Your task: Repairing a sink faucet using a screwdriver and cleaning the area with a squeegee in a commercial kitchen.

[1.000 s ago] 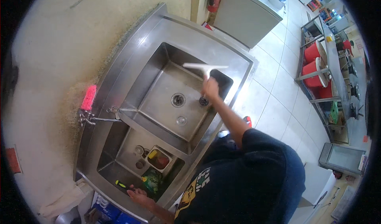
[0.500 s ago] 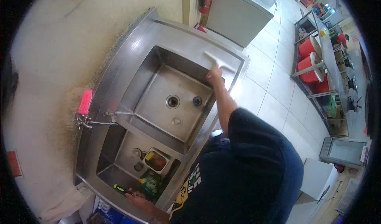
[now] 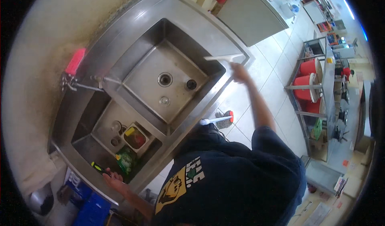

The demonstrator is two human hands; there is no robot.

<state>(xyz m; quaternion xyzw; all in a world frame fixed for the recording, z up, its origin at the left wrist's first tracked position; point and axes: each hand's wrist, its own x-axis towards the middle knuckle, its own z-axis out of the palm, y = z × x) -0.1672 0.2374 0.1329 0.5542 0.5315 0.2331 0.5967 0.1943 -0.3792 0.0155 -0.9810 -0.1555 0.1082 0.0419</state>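
Note:
My right hand (image 3: 240, 72) is closed around the handle of a white squeegee (image 3: 224, 58), whose blade is at the right end of the steel sink counter (image 3: 188, 15). Below it lies the larger basin (image 3: 140, 77), with a drain (image 3: 165, 79), a dark round strainer (image 3: 191, 84) and a clear round piece (image 3: 164, 101). My left hand (image 3: 114, 178) grips a black-and-lime-green handle (image 3: 98, 168) over the near edge of the smaller basin; its far end cannot be made out. Beside that hand sit a green packet (image 3: 125, 160) and a metal container (image 3: 146, 144) with yellow and red pads.
A pink scrubbing pad (image 3: 75, 61) rests on the wall tap (image 3: 69, 81). A white-handled object with a red end (image 3: 216, 121) stands beside the sink's front edge. At right, a steel rack (image 3: 292, 87) holds red buckets (image 3: 306, 85). Blue crates (image 3: 90, 206) sit below left.
My right hand has moved right with the squeegee, toward the counter's outer edge, and the blade has turned. My left hand stays at the smaller basin. The whole view has shifted.

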